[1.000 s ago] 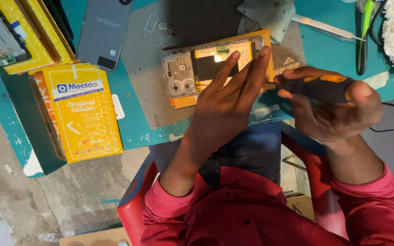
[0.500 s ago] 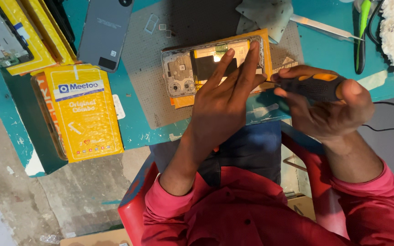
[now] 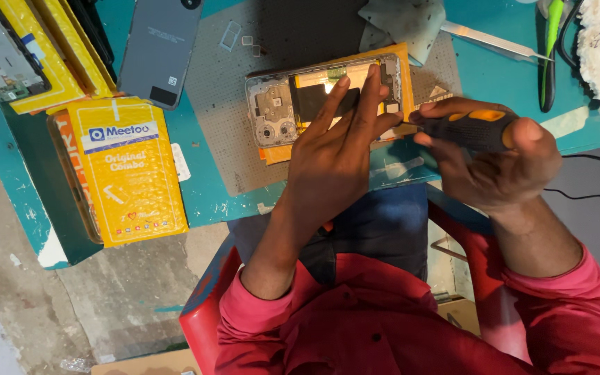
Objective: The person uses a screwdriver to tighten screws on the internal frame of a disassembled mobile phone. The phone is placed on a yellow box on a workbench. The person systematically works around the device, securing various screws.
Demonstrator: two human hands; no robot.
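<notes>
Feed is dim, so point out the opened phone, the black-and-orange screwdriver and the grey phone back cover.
opened phone with exposed internals (image 3: pixel 276 114), head view, camera end.
black-and-orange screwdriver (image 3: pixel 470 130), head view, handle in right hand.
grey phone back cover (image 3: pixel 159 48), head view, middle.

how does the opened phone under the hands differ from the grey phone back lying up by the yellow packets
The opened phone lies crosswise on the mat, its insides and camera modules bare; the grey phone back lies nearly lengthwise on the teal table, showing a smooth, closed surface. The left hand presses on the opened phone while the right hand holds a screwdriver at its edge; nothing touches the grey phone back. Both lie flat.
</notes>
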